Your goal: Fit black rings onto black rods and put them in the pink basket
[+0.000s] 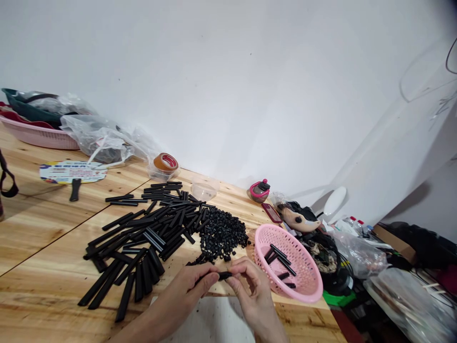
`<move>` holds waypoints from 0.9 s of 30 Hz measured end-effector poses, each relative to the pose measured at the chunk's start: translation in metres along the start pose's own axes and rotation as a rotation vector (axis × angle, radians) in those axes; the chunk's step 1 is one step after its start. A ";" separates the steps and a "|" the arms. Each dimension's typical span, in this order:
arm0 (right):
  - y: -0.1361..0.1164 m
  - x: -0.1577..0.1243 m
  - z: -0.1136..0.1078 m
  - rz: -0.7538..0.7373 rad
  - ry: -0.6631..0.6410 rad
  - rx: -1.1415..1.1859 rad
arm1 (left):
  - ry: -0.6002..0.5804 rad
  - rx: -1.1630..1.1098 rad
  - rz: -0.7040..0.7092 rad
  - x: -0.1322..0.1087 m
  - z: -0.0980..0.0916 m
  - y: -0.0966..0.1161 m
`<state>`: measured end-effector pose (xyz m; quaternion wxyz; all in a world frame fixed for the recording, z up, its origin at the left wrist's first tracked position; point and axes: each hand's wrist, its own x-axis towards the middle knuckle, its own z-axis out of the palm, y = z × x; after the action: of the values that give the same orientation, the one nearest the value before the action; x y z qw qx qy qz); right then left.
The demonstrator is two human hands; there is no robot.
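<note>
Short black plastic rod [224,275] lying crosswise, long axis running left to right, gripped between closed left hand [185,290] and closed right hand [250,290], the right hand nearer the round pink plastic mesh basket [303,267].

Rods [143,233] lie loose on worktop [35,238], small cut pieces [223,233] just right of them, basket [266,238] further right holding more rods, tape roll [166,162] behind the rods.

Left hand [187,286]: bare, slim fingers, lower centre of the frame on my feed.
Right hand [250,293]: bare, equally slim, just right of it.
Forearms [150,321]: bare too, both running off the bottom edge as I see them.
</note>
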<state>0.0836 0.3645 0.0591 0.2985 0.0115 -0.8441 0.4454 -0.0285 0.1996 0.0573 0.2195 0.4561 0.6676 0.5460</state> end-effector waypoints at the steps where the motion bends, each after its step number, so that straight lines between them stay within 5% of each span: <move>1: 0.000 0.000 0.000 -0.003 -0.003 -0.008 | -0.003 -0.006 -0.007 0.000 0.000 0.000; 27: -0.012 0.002 -0.007 -0.037 -0.122 -0.071 | -0.095 -0.002 -0.062 -0.001 -0.007 -0.004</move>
<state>0.0888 0.3627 0.0719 0.2549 0.0434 -0.8757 0.4078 -0.0347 0.1949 0.0555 0.2682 0.4604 0.6698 0.5171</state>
